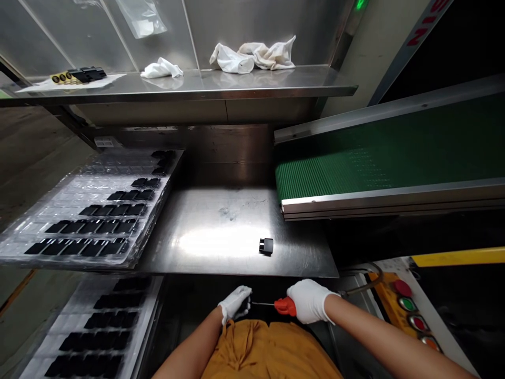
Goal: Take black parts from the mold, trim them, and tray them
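My right hand [310,301], in a white glove, is wrapped round the red handle of an air blow gun [284,306]. Its thin metal nozzle points left at my other hand. My left hand [236,302], also gloved, is closed in front of my waist on what looks like a small black plastic part [248,305], mostly covered by the fingers. Just beyond both hands, a similar black plastic part [266,246] lies alone near the front edge of the steel table [221,210].
On the left, a clear plastic tray [79,179] holds rows of black parts; another tray [74,316] sits lower. A green conveyor belt [386,147] rises to the right. White cloths [252,57] rest on the shelf [197,95]. An orange button box [406,305] stands at right.
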Tool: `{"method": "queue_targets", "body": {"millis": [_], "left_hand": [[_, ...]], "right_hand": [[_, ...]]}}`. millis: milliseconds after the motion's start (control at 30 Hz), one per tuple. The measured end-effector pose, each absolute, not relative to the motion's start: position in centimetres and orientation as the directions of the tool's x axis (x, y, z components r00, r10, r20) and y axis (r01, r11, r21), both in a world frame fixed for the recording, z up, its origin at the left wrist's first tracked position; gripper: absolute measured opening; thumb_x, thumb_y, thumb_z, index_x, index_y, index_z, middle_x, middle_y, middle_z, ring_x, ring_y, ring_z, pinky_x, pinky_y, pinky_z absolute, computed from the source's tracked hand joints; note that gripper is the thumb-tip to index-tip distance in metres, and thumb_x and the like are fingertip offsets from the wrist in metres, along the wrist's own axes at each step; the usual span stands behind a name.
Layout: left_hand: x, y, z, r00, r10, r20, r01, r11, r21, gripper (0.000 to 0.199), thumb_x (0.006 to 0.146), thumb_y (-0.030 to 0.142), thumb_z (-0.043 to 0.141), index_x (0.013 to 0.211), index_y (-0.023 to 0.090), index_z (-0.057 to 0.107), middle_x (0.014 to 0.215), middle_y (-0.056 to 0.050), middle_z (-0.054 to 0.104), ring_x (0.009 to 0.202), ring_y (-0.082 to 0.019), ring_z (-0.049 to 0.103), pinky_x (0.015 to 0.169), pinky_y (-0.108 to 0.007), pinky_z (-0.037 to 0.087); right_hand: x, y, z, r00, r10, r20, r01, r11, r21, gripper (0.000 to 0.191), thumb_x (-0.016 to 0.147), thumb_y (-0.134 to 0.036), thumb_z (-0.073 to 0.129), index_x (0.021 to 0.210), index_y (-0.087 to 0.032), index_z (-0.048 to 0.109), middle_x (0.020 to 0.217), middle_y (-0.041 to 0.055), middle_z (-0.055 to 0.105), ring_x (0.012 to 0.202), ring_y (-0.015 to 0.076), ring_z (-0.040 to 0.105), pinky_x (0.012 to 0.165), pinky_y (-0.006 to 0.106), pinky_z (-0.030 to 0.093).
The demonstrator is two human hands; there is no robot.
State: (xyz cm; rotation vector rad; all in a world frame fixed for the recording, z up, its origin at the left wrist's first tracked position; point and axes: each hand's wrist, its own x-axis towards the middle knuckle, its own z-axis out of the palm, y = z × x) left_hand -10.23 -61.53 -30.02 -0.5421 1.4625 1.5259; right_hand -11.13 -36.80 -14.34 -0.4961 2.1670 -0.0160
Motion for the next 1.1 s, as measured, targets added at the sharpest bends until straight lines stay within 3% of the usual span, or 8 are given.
{"method": "queue_targets", "body": {"millis": [200, 333, 433, 633, 767, 900, 1100], "left_hand": [[-10.7, -61.1, -29.8, -0.431, 0.237, -0.871, -0.864, 0.168, 0.474, 0.056, 0.068, 0.072, 0.067, 0.086, 0.021, 0.050, 0.063, 0.007, 0.051, 0.055, -0.008, 0.053, 0.054, -0.020, 0.043], [-10.9, -60.9, -30.0, -0.417, 0.211, -0.884, -0.856, 0.235, 0.460, 0.053, 0.067, 0.067, 0.072, 0.074, 0.020, 0.050, 0.048, 0.006, 0.048, 0.037, -0.007, 0.042, 0.041, -0.019, 0.030], [-11.0, -61.0, -30.2, -0.439, 0.173, -0.882, -0.858, 0.212, 0.468, 0.049, 0.065, 0.059, 0.079, 0.079, 0.020, 0.050, 0.048, 0.008, 0.047, 0.035, -0.007, 0.040, 0.038, -0.019, 0.024], [-11.2, -61.2, -30.3, -0.414, 0.136, -0.900, -0.901, 0.078, 0.426, 0.043, 0.064, 0.038, 0.085, 0.086, 0.018, 0.054, 0.069, -0.001, 0.064, 0.053, -0.012, 0.060, 0.045, -0.020, 0.042], [-11.5, -61.5, -30.3, -0.396, 0.109, -0.912, -0.918, -0.075, 0.389, 0.029, 0.071, 0.022, 0.078, 0.087, 0.018, 0.054, 0.072, 0.001, 0.061, 0.066, -0.013, 0.065, 0.061, -0.023, 0.054], [-11.8, -61.9, -30.3, -0.340, 0.105, -0.935, -0.929, -0.195, 0.316, 0.020, 0.074, 0.014, 0.070, 0.083, 0.017, 0.053, 0.073, -0.002, 0.060, 0.070, -0.016, 0.066, 0.069, -0.028, 0.058], [-11.9, -61.9, -30.2, -0.305, 0.162, -0.938, -0.919, -0.309, 0.245, 0.011, 0.078, 0.013, 0.065, 0.079, 0.015, 0.054, 0.076, -0.006, 0.062, 0.072, -0.018, 0.068, 0.062, -0.028, 0.058]], "right_hand": [[-11.2, -37.1, -14.0, -0.551, -0.363, -0.751, -0.348, 0.918, -0.188, 0.034, 0.064, -0.027, 0.061, 0.094, -0.016, 0.071, 0.087, 0.0149, 0.073, 0.080, 0.0361, 0.070, 0.064, 0.038, 0.049], [-11.1, -37.1, -13.9, -0.546, -0.371, -0.751, -0.364, 0.913, -0.187, 0.031, 0.063, -0.027, 0.061, 0.090, -0.016, 0.071, 0.085, 0.0146, 0.073, 0.078, 0.0361, 0.070, 0.062, 0.038, 0.049], [-11.1, -37.0, -14.1, -0.548, -0.367, -0.752, -0.371, 0.912, -0.175, 0.031, 0.063, -0.027, 0.061, 0.090, -0.016, 0.071, 0.086, 0.0147, 0.073, 0.078, 0.0362, 0.070, 0.062, 0.038, 0.049], [-11.1, -36.9, -14.7, -0.551, -0.338, -0.763, -0.358, 0.922, -0.149, 0.031, 0.065, -0.029, 0.064, 0.091, -0.015, 0.071, 0.085, 0.0153, 0.072, 0.080, 0.0361, 0.070, 0.065, 0.039, 0.050], [-11.1, -36.9, -14.8, -0.545, -0.333, -0.769, -0.355, 0.923, -0.148, 0.029, 0.064, -0.028, 0.064, 0.088, -0.014, 0.071, 0.083, 0.0157, 0.072, 0.079, 0.0361, 0.070, 0.064, 0.039, 0.050], [-11.1, -37.3, -14.5, -0.554, -0.329, -0.765, -0.348, 0.926, -0.147, 0.031, 0.066, -0.027, 0.062, 0.092, -0.015, 0.071, 0.087, 0.0159, 0.072, 0.080, 0.0359, 0.070, 0.065, 0.039, 0.050], [-11.5, -38.1, -14.2, -0.559, -0.358, -0.748, -0.345, 0.921, -0.183, 0.031, 0.065, -0.028, 0.063, 0.093, -0.016, 0.071, 0.088, 0.0150, 0.073, 0.081, 0.0344, 0.070, 0.067, 0.038, 0.050]]}}
